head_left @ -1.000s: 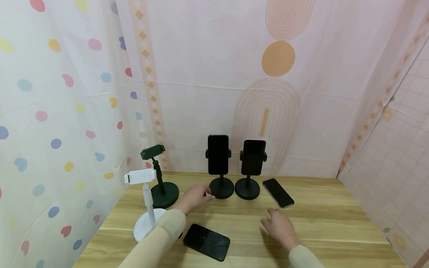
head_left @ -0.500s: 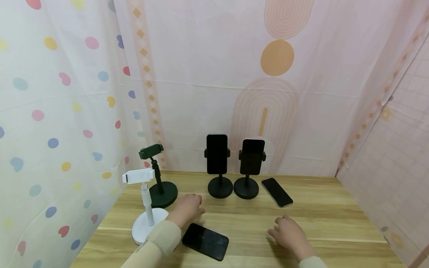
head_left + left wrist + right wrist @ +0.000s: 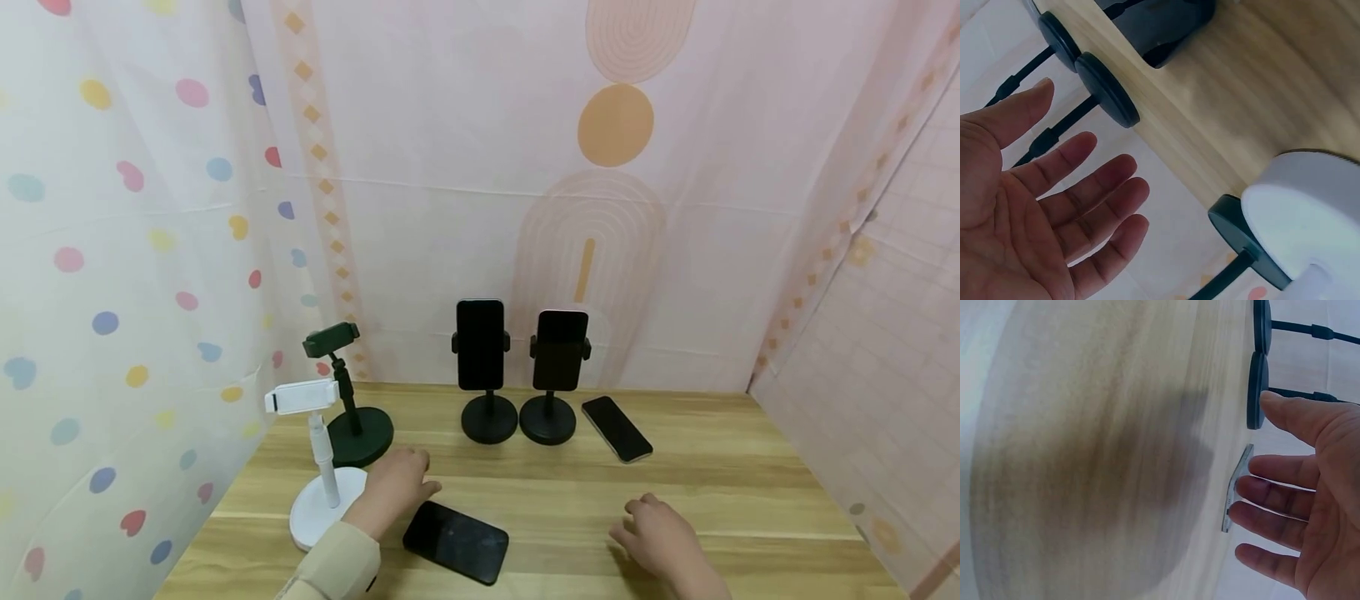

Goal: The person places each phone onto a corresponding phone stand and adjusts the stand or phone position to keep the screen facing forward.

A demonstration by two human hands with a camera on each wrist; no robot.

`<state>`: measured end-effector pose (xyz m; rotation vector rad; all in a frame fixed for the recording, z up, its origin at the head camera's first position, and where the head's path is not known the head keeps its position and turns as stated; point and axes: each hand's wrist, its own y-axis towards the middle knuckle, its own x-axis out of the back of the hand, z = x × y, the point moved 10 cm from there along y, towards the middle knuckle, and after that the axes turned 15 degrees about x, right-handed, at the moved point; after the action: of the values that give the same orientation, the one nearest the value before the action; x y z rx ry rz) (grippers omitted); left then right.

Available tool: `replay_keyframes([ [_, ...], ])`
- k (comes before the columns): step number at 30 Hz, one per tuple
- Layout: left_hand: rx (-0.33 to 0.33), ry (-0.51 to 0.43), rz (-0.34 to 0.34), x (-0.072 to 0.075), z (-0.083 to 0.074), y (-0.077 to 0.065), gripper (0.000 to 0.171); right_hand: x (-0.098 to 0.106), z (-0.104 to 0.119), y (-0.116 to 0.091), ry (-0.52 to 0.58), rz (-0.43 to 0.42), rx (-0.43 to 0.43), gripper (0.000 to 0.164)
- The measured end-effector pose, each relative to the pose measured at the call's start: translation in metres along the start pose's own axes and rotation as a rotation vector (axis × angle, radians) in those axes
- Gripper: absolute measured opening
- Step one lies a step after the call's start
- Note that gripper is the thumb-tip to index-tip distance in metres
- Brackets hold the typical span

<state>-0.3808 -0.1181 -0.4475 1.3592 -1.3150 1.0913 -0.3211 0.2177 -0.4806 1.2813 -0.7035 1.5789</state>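
My left hand [image 3: 393,487] hovers over the table between the white phone stand [image 3: 322,467] and a black phone [image 3: 456,542] lying flat. Its fingers are relaxed and hold nothing, as the left wrist view shows. On the right, my right hand [image 3: 660,533] hangs above the wood with loose fingers and nothing in them. Two black phone stands [image 3: 489,419] [image 3: 548,419] at the back carry upright phones [image 3: 481,346] [image 3: 560,350]. Another phone [image 3: 617,428] lies flat to their right. Behind the white stand is a dark green phone stand [image 3: 360,435]; both of these have bare clamps.
The wooden table [image 3: 555,500] ends at a pale patterned curtain [image 3: 420,250] behind. A polka-dot curtain [image 3: 150,292] hangs along the left side, and a checked curtain [image 3: 885,375] borders the right.
My left hand has drawn back from near the left black stand, towards the white stand. The right hand has moved nearer and to the right. Phones and stands stay put.
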Motion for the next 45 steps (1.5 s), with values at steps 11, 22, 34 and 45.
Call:
replay_keyframes([
  [11, 0.128, -0.068, 0.075, 0.004, 0.035, -0.021, 0.033, 0.000, 0.003, -0.002, -0.007, 0.060, -0.004, 0.038],
  [22, 0.196, -0.071, 0.103, 0.011, 0.072, -0.034, 0.033, 0.004, 0.006, -0.003, 0.003, 0.094, -0.025, 0.043],
  [34, 0.359, -0.090, 0.121, 0.026, 0.136, -0.037, 0.047, 0.005, 0.005, -0.006, 0.000, 0.082, -0.027, 0.044],
  [45, 0.429, -0.204, 0.054, 0.036, 0.160, -0.022, 0.059, 0.004, 0.004, -0.008, 0.016, 0.074, -0.034, 0.043],
])
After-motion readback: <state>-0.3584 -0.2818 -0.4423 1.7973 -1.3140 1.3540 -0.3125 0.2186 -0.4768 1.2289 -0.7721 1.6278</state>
